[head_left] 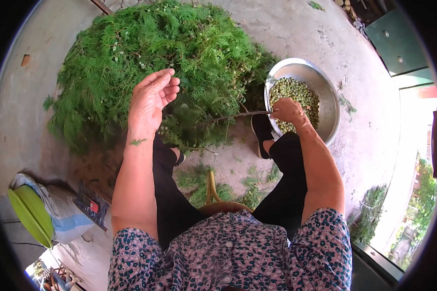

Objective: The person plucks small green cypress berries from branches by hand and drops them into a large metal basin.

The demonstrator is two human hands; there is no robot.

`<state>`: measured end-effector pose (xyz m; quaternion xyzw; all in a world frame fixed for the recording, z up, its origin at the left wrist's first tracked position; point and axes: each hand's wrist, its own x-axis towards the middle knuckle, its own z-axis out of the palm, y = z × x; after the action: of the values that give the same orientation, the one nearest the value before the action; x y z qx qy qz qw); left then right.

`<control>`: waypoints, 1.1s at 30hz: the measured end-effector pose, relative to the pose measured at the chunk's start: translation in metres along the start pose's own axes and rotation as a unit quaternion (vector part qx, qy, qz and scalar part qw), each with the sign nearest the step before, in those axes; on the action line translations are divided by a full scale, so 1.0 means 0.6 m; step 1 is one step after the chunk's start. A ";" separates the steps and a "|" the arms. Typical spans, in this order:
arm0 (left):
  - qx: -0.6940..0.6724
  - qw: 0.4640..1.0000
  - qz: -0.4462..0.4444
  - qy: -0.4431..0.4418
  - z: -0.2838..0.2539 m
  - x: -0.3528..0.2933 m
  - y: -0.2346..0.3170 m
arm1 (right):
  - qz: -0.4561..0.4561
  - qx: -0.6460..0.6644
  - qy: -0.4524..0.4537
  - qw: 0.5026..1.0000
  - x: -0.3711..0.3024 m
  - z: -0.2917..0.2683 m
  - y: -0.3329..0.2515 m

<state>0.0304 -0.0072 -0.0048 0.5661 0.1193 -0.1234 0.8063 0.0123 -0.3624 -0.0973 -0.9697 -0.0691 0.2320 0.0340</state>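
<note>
My right hand (pixel 289 111) is closed on the bare brown end of a leafy evergreen branch (pixel 238 115), above the near left part of a metal basin (pixel 331 97). The stem runs left from my fingers to feathery green leaves between my legs and the pile. Small round green seed cones (pixel 296 92) cover the basin's bottom. My left hand (pixel 154 99) is raised in front of a big heap of evergreen branches (pixel 179 39), its fingers loosely bent with nothing visible in them. A small green sprig (pixel 138 142) clings to my left wrist.
My black shoes (pixel 262 136) stand near the basin and heap. Leafy scraps (pixel 196 182) litter the concrete floor between my legs. To the left are a lime-green basin (pixel 31 216) and a pale sack (pixel 68 218). A green cabinet (pixel 395 41) stands far right, above a bright doorway.
</note>
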 end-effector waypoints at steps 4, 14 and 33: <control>0.039 0.999 0.034 -0.006 -0.002 -0.023 -0.004 | -0.011 0.003 0.130 0.991 -0.072 -0.067 0.003; 0.060 0.990 0.015 -0.126 0.059 -0.109 -0.094 | 0.043 0.005 0.248 0.968 -0.216 -0.094 -0.082; -0.182 0.966 -0.180 0.021 0.083 -0.191 -0.323 | -0.133 0.315 0.324 0.882 -0.310 -0.042 -0.261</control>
<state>-0.1398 -0.1104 -0.1217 0.3810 0.2566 -0.2307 0.8578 -0.1592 -0.2366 0.0232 -0.9104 -0.1062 -0.0919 0.3891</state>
